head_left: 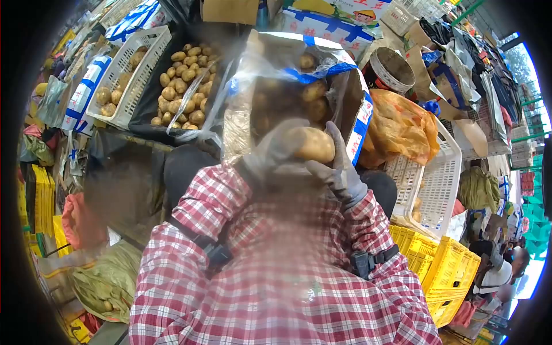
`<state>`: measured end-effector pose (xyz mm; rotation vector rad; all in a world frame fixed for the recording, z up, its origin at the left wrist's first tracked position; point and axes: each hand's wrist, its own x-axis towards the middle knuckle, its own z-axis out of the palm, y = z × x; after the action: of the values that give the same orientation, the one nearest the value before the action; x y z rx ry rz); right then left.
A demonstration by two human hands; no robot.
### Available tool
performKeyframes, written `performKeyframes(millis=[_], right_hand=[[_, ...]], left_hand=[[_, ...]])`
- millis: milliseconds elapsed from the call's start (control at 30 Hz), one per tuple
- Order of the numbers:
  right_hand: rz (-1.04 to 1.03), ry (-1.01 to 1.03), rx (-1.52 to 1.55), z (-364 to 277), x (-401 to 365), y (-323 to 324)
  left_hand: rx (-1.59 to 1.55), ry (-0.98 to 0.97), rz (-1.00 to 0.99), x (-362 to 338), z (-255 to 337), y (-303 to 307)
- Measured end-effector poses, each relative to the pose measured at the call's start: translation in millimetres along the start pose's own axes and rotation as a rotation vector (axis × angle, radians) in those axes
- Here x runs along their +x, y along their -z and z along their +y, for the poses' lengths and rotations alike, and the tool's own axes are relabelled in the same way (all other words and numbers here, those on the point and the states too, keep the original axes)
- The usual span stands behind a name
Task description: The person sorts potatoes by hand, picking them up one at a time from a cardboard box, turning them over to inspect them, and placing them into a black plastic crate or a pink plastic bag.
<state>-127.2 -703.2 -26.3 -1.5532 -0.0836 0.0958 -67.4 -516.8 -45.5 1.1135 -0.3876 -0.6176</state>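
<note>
A large potato [315, 144] is held between my two gloved hands, in front of an open carton [238, 123] lined with clear plastic. My left hand [276, 144], in a grey glove and partly blurred, wraps round the potato's left side. On its right side my right hand [338, 167] grips it, thumb below and fingers along the edge. Several potatoes [315, 100] lie inside the carton, partly hidden by blur and plastic. To the left of the carton, a black-lined box holds many potatoes [183, 77].
A white crate [129, 103] with bagged potatoes stands at the left. Right of the carton are an orange mesh bag [401, 123], a bucket [391, 70], white crates [440, 184] and yellow crates [451, 270]. A person [506, 270] is at the far right.
</note>
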Motion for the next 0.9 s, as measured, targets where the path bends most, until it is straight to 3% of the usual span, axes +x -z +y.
performKeyframes(millis=[100, 167, 200, 300, 367, 433, 500, 600, 700, 800, 867, 900], right_hand=[[0.022, -0.057, 0.069, 20.2, 13.2, -1.7], [0.082, -0.028, 0.077, 26.5, 15.0, -9.7], [0.089, -0.068, 0.201, 29.4, 17.3, -14.6], [0.055, 0.045, 0.088, 50.3, 31.1, -7.6], [0.043, -0.044, 0.180, 40.1, 33.5, -13.6], [0.037, -0.106, 0.265, 30.8, 37.4, -20.4], [0.046, -0.132, 0.342, 32.3, 39.8, -22.1], [0.122, 0.137, -0.197, 54.7, 42.7, -22.7], [0.243, 0.335, -0.522, 61.9, 44.2, -28.7], [0.318, 0.019, -0.067, 52.9, 53.4, -28.0], [0.239, -0.209, 0.067, 62.1, 62.2, -4.7], [0.285, -0.194, 0.126, 66.4, 62.7, -2.6]], left_hand=[[0.550, -0.269, -0.040, 9.5, -1.3, 28.6], [0.396, -0.166, 0.018, 10.0, 1.6, 33.2], [0.561, -0.183, 0.028, 17.2, -4.6, 38.7], [0.966, -0.300, 0.115, 28.0, -25.3, 47.4], [0.978, -0.341, 0.127, 32.9, -42.0, 65.1], [0.665, -0.158, 0.192, 40.2, -46.3, 77.6], [0.018, 0.226, 0.289, 46.9, -44.1, 82.3], [0.237, 0.097, 0.204, 40.7, -47.2, 66.5], [0.176, 0.072, 0.250, 33.2, -51.5, 57.9], [0.205, -0.024, 0.268, 35.1, -57.5, 54.3], [0.221, -0.033, 0.281, 33.0, -45.7, 42.3], [0.221, -0.031, 0.269, 34.6, -45.4, 42.8]])
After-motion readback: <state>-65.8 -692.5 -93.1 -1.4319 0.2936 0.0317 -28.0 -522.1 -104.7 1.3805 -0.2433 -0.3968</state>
